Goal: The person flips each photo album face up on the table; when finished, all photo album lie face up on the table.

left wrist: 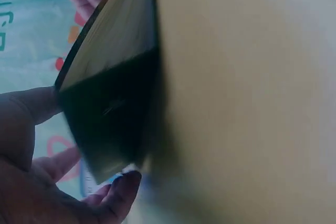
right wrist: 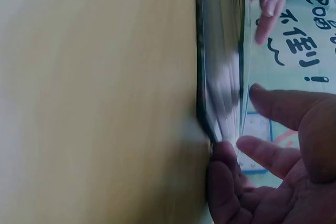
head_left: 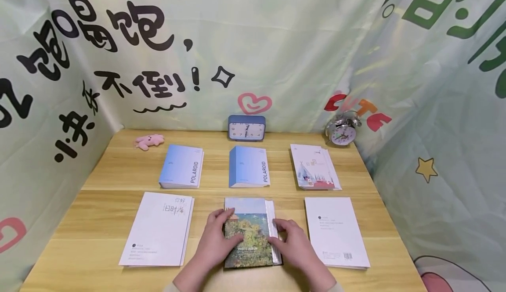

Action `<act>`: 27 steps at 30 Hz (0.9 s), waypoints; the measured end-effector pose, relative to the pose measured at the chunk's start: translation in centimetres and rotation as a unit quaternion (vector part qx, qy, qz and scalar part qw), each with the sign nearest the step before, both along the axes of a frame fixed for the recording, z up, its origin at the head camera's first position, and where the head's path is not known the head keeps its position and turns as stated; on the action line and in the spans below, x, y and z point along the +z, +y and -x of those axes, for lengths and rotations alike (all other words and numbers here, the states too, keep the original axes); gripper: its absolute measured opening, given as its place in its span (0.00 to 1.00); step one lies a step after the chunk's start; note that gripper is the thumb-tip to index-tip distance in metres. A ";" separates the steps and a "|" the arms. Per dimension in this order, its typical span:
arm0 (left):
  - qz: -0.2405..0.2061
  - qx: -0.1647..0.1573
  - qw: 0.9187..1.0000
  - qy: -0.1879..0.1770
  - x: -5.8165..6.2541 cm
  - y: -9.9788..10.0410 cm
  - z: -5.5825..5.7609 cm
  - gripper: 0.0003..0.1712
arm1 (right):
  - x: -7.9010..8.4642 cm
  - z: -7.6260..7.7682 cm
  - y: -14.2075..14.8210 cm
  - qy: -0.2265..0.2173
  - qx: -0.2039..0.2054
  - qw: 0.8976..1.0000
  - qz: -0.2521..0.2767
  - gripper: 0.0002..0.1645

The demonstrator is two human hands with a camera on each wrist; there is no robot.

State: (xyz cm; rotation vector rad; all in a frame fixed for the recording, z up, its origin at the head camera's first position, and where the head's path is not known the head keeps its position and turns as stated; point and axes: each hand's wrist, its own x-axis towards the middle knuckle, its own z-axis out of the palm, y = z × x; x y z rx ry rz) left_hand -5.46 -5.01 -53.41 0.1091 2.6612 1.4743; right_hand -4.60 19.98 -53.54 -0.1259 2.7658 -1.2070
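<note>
A photo album [head_left: 249, 230] with a garden painting on its cover lies at the front middle of the table in the head view. Its silvery page edges show past the cover on the right. My left hand [head_left: 218, 238] holds it along the spine side, thumb on the cover. On the page side my right hand [head_left: 291, 240] grips the edge between thumb and fingers. The dark green spine [left wrist: 113, 114] faces the left wrist camera, close to the left fingers. From the right wrist, the page block [right wrist: 223, 61] appears between the two covers, fingertips at its edge.
White books lie left [head_left: 158, 230] and right [head_left: 336, 230] of the album. Behind stand two blue Polaroid albums [head_left: 182, 164] and a pink-white illustrated book [head_left: 314, 167]. Along the back are a pink toy [head_left: 149, 141], a blue clock [head_left: 247, 128] and a silver alarm clock [head_left: 342, 133]. Printed curtains enclose the table.
</note>
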 end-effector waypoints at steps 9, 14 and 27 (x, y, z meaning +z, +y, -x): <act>-0.083 0.014 0.994 0.064 3.8 3.3 2.2 0.39 | 2.5 0.2 2.9 0.021 -0.074 0.993 0.088 0.28; -0.077 -0.078 0.993 -0.038 4.6 7.3 3.5 0.44 | 4.0 1.1 6.5 0.080 -0.138 0.986 0.042 0.25; -0.001 -0.179 0.976 -0.128 3.0 17.1 3.0 0.53 | 4.2 1.1 17.1 -0.095 -0.290 0.950 -0.065 0.48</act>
